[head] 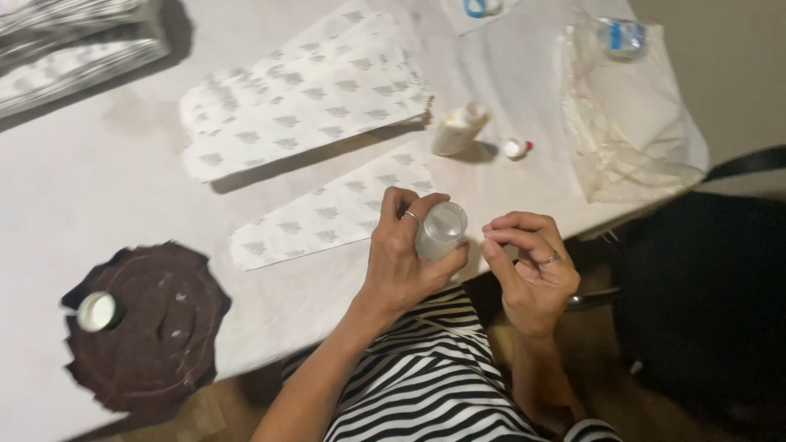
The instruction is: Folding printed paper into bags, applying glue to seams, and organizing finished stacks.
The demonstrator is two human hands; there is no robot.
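1. The left hand (401, 258) is wrapped around a small clear bottle (440, 231), fingers curled over its side and thumb underneath, holding it at the table's near edge, above the lap in the striped garment (426, 385). The grip looks firm, and the bottle's round end faces the camera.

2. The right hand (532, 266) sits just beside the bottle, thumb and forefinger pinched together and the other fingers curled loosely. Whether something tiny is held in that pinch is too small to tell (a cap or seal could be there, but nothing shows).

3. Likely slip: the bottle is held off the white table (106, 164), so if it is open and the grip loosens or the hand tilts, it or its contents would land on the clothing or the floor, not the tabletop.

4. Just beyond the hands lies a single patterned paper sheet (336, 213), with a thicker stack of patterned sheets (303, 98) behind it. A spill forward would wet the paper.

5. Near the right of the stack, a white squeeze bottle (460, 128) lies on its side with a small red-tipped cap (517, 148) apart from it; an elbow swing could roll either one.

6. Farther right, a crumpled clear plastic bag (630, 123) overhangs the table corner and could slide off if brushed.

7. To the left, a dark brown mat (155, 327) with a small round white-topped jar (98, 311) sits near the front edge. Between mat and hands the tabletop is bare, the best room for setting something down.
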